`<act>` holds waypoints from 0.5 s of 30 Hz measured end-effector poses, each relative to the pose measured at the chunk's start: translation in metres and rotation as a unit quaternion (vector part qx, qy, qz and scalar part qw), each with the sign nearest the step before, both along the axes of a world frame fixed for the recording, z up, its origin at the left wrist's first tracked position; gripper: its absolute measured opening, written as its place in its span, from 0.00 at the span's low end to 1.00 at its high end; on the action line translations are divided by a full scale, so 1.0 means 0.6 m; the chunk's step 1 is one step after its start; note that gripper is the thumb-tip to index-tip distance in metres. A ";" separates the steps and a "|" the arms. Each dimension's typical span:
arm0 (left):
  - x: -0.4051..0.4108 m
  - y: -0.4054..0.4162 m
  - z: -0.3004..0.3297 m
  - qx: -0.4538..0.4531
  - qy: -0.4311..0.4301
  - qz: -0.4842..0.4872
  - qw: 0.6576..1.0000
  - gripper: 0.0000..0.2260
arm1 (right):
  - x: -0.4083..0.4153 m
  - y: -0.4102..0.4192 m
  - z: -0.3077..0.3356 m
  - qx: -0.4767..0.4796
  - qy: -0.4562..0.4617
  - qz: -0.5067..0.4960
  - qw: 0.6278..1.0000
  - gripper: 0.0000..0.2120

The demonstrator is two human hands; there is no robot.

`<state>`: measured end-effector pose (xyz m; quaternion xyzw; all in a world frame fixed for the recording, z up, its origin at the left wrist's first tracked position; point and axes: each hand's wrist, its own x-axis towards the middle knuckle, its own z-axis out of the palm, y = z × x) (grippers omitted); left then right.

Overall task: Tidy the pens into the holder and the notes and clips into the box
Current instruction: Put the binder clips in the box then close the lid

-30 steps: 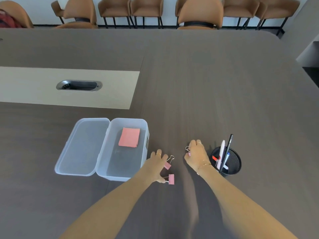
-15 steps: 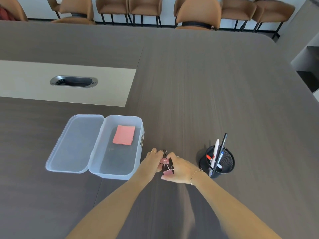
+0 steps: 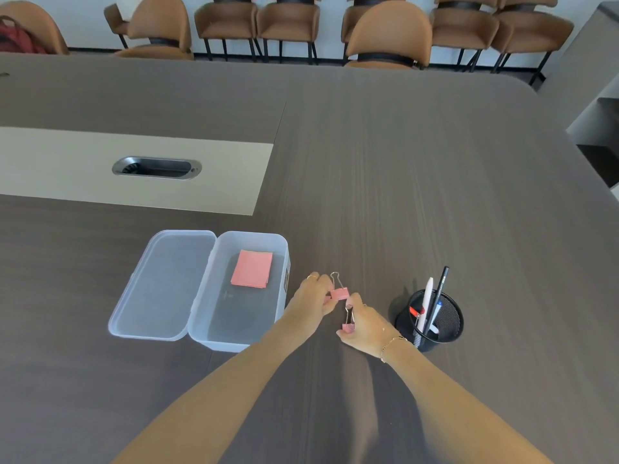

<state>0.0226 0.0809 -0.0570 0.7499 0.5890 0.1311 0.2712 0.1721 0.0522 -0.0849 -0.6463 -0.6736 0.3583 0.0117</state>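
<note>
A clear plastic box (image 3: 283, 262) stands open on the dark table, its lid (image 3: 164, 283) folded out to the left. Pink sticky notes (image 3: 252, 268) lie inside it. Just right of the box, my left hand (image 3: 313, 298) pinches a pink binder clip (image 3: 339, 292) with its wire handles up. My right hand (image 3: 363, 324) holds a second pink binder clip (image 3: 349, 319) right below the first; the two hands nearly touch. A black mesh pen holder (image 3: 445, 324) to the right contains several pens (image 3: 427, 301).
A beige inlay with a metal cable grommet (image 3: 156, 167) runs across the table's left. Brown chairs (image 3: 388, 35) line the far edge. A grey shelf unit (image 3: 596, 105) stands at the right.
My hands came together from apart. The two clips that lay on the table are now lifted, one in each hand. The view shifted slightly.
</note>
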 end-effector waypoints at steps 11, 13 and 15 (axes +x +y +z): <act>-0.187 0.048 0.154 -0.063 -0.162 0.168 0.970 0.09 | -0.109 0.116 0.140 0.063 0.157 -0.067 0.983 0.20; -0.228 0.030 0.138 -0.110 -0.120 0.185 0.969 0.10 | -0.149 0.129 0.164 0.053 0.169 -0.026 0.984 0.20; -0.256 0.008 0.111 -0.149 -0.082 0.194 0.966 0.13 | -0.189 0.134 0.174 0.038 0.154 0.052 0.986 0.21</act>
